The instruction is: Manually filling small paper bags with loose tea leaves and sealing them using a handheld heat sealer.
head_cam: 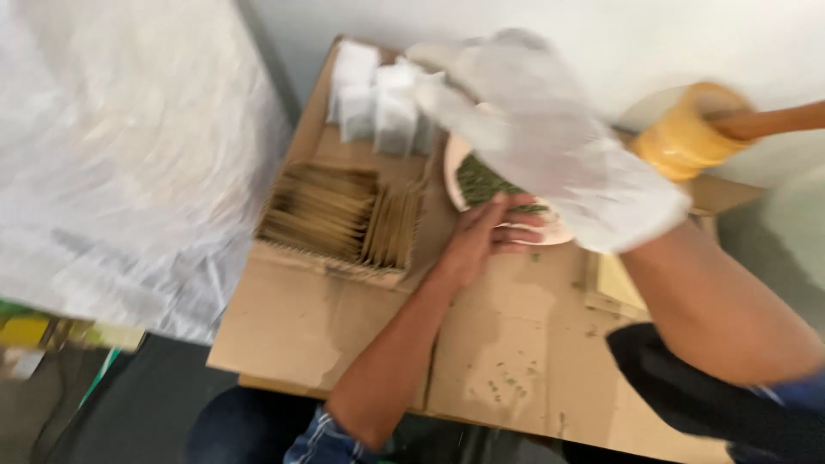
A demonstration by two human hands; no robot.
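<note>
1. Cardboard (326, 335) is spread as the work surface; a pink plate (516, 230) of green leaves (481, 180) is set on it.
2. The bare left hand (481, 236) is laid against the plate's near rim, fingers extended on the leaves.
3. The white-gloved right hand (550, 142) is held above the plate; its grip cannot be told through blur.
4. Brown packets (339, 215) are filed in an open box just left of the plate.

Cardboard sheet (326, 326), sachet box (331, 219), plate (550, 234)
</note>
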